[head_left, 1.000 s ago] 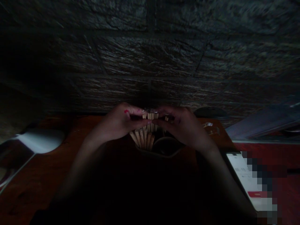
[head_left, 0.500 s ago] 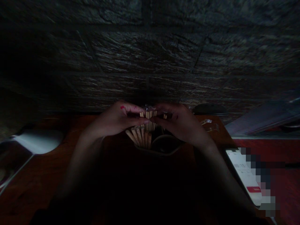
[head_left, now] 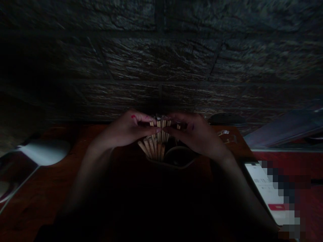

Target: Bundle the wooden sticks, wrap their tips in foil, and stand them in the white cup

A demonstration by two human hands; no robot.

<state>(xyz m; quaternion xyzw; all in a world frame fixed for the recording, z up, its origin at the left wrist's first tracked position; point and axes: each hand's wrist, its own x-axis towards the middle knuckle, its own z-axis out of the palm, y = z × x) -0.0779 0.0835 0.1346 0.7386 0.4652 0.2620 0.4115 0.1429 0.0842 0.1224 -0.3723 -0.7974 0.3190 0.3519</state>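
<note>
My left hand (head_left: 130, 131) and my right hand (head_left: 195, 132) meet in front of the wall, thumbs nearly tip to tip. Both are closed on the upper ends of several thin wooden chopsticks (head_left: 163, 135), topped with clear plastic wrapping. Below the chopsticks is a dark container (head_left: 176, 166), its front rim dimly visible. Thicker round wooden sticks (head_left: 151, 149) lean out of its left side, and a dark rounded thing (head_left: 179, 155) is on its right. My fingers behind the chopsticks are mostly hidden, and the light is very low.
A brick-patterned wall (head_left: 156, 60) rises right behind my hands. On the brown wooden table (head_left: 80, 151), a white shade-like object (head_left: 54, 151) is at left. At right are clear plastic scraps (head_left: 227, 137) and a lit phone (head_left: 264, 191) near the edge. Red floor (head_left: 277, 161) lies beyond.
The whole view has shifted slightly. My hands keep almost the same hold on the chopsticks, and the phone screen shows slightly different content.
</note>
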